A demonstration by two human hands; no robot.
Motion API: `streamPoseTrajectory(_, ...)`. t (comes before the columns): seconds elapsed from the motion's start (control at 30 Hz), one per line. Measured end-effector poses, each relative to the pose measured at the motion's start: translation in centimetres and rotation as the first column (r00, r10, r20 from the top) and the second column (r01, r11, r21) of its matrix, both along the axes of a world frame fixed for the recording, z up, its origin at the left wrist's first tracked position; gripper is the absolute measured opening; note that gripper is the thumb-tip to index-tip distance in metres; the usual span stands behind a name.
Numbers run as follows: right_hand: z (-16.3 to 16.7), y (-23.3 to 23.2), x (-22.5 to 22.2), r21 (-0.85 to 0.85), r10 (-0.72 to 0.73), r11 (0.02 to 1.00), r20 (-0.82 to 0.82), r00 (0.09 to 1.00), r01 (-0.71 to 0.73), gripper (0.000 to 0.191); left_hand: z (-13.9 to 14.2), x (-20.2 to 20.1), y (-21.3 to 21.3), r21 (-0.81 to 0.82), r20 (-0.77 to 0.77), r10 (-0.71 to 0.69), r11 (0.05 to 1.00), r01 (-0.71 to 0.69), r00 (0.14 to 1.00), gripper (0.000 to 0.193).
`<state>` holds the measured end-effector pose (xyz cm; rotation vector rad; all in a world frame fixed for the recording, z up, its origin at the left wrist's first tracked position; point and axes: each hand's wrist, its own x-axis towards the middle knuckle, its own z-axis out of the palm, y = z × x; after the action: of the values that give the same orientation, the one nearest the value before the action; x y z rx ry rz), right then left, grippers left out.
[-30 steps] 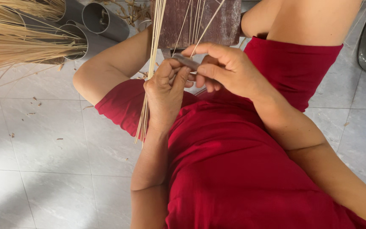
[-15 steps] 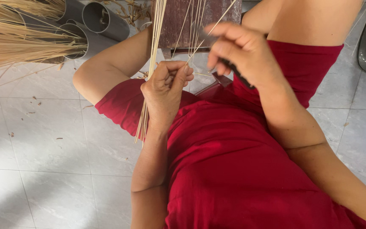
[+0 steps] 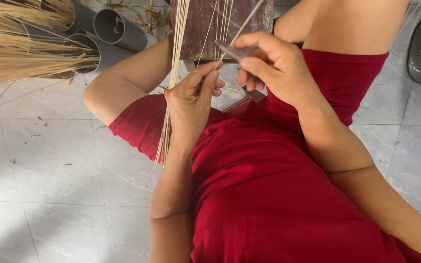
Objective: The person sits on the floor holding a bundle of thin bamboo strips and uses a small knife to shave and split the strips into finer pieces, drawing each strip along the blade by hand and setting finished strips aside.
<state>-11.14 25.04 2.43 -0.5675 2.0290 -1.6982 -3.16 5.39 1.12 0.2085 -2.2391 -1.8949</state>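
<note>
Head view, left to right. Far left: a large bundle of straw [image 3: 20,53] projects from grey pipes [image 3: 115,27] that lie on the tiled floor [image 3: 49,170]. Small chips of straw lie scattered on the tiles near it.

Centre: the left hand [image 3: 191,100] is closed around a thin bunch of strips [image 3: 171,87]. The bunch runs from the top edge of the frame down through the fist and ends just below the wrist, over the red skirt [image 3: 269,195]. Thumb and forefinger point up toward the blade.

Right of centre: the right hand [image 3: 274,65] is closed on a knife [image 3: 232,51]. The grey blade points left, toward the left fingertips; the dark handle end shows below the palm. Blade and left fingertips are near; contact cannot be told. A single strip [image 3: 249,19] runs up and right from the blade tip.

Behind both hands stands a dark wooden block [image 3: 205,29], with several loose strips in front of it.

Progress, as judged: one thin bunch is prepared and held; the large bundle at far left appears untouched, so most of the stock remains.
</note>
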Motion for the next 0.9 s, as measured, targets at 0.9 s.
streamPoseTrajectory(0.9, -0.7, 7.3, -4.2, -0.375, -0.565, 0.773, -0.042, 0.824, 0.511, 0.016, 0.0, 2.1, -2.9, -0.12, -0.028, 0.074, 0.99, -0.077, 0.997, 0.015)
